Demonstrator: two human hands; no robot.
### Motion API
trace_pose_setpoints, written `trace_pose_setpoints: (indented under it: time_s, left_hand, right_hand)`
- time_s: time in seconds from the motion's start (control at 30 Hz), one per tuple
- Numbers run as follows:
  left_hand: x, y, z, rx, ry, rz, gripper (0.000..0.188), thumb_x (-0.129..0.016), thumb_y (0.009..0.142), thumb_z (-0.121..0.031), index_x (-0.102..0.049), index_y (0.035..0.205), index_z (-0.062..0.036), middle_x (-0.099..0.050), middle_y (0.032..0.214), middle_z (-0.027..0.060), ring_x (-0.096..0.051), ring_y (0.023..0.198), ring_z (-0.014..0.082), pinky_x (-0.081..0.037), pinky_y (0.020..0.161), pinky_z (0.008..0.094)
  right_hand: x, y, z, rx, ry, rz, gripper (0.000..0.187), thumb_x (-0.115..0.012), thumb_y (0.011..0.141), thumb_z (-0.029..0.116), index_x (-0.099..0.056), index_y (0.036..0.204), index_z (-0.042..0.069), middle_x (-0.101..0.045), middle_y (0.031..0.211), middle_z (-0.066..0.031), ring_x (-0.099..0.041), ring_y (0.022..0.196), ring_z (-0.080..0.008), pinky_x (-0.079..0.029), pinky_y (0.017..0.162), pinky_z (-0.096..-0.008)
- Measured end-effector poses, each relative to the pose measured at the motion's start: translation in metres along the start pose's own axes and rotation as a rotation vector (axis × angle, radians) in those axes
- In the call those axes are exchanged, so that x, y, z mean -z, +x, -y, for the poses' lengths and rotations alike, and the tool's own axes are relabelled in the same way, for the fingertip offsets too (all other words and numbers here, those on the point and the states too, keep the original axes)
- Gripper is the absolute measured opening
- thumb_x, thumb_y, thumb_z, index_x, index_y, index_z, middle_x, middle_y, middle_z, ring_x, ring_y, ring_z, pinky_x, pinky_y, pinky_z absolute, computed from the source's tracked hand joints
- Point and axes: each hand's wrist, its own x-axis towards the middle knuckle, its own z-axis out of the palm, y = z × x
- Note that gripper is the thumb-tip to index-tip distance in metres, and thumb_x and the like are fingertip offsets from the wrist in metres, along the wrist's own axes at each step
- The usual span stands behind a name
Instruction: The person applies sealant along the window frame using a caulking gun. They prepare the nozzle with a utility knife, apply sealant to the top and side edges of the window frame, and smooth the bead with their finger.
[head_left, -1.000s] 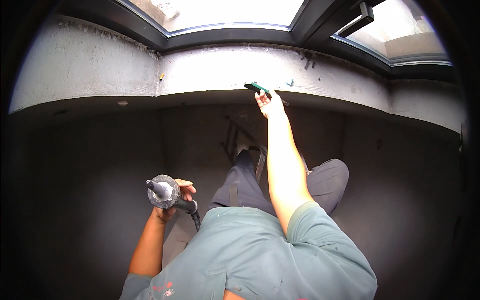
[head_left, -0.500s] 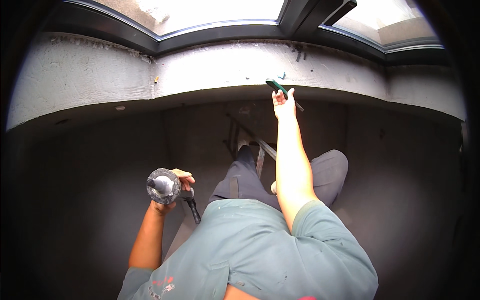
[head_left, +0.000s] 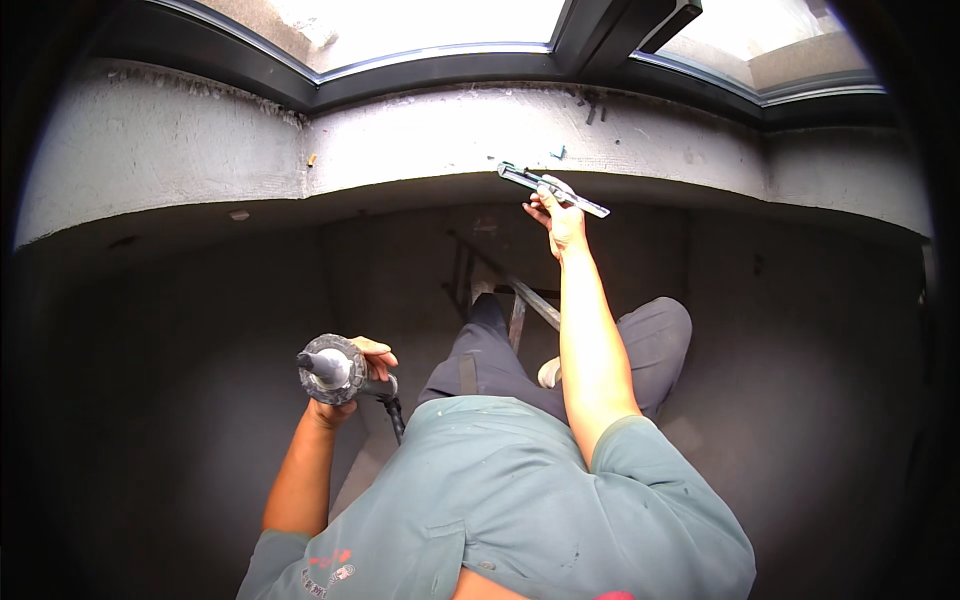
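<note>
In my left hand [head_left: 372, 358], low on the left, is a caulking gun [head_left: 334, 370] with its dark nozzle pointing up. Its round front end is smeared with grey, and the fingers are wrapped round the body behind it, partly hidden. My right hand [head_left: 564, 226] reaches out to the front edge of the pale window sill [head_left: 420, 150]. Between its thumb and fingers it grips a slim utility knife [head_left: 522, 178], green and shiny metal, lying slantwise along the sill's edge. The glare blurs its details. Just beyond it, a small teal scrap [head_left: 558, 153] lies on the sill.
Dark window frames [head_left: 440, 72] with glass run along the far side. Small dark strips [head_left: 591, 112] and an orange bit [head_left: 311, 160] rest on the sill. Beneath it, metal ladder rails [head_left: 535, 302] stand by my legs.
My right hand has turned the utility knife, so its broad shiny side now shows and its far end lies further left. My left hand and the caulking gun have barely shifted.
</note>
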Motion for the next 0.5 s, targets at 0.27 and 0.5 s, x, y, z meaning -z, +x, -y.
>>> trace_pose_setpoints:
  time_s: [0.27,0.5]
  left_hand:
    - [0.008,-0.008,0.004,0.016,0.028,-0.005,0.089,-0.09,0.066,-0.065,-0.07,0.123,-0.0002,-0.071,0.11,0.012,-0.065,0.087,0.0143,-0.053,0.077,0.0304]
    - [0.01,-0.022,0.007,0.037,0.016,-0.044,0.088,-0.09,0.066,-0.065,-0.069,0.122,-0.0002,-0.071,0.11,0.0123,-0.066,0.088,0.0137,-0.054,0.079,0.0301]
  right_hand:
    - [-0.012,0.03,-0.006,-0.304,0.376,-0.075,0.015,-0.071,0.099,0.019,-0.068,0.099,0.005,-0.071,0.09,-0.0108,-0.07,0.086,-0.0221,-0.061,0.094,-0.0471]
    - [-0.036,0.045,-0.051,-0.358,0.564,-0.211,0.017,-0.072,0.098,0.017,-0.06,0.098,0.004,-0.068,0.088,-0.0135,-0.067,0.082,-0.0252,-0.061,0.095,-0.0487]
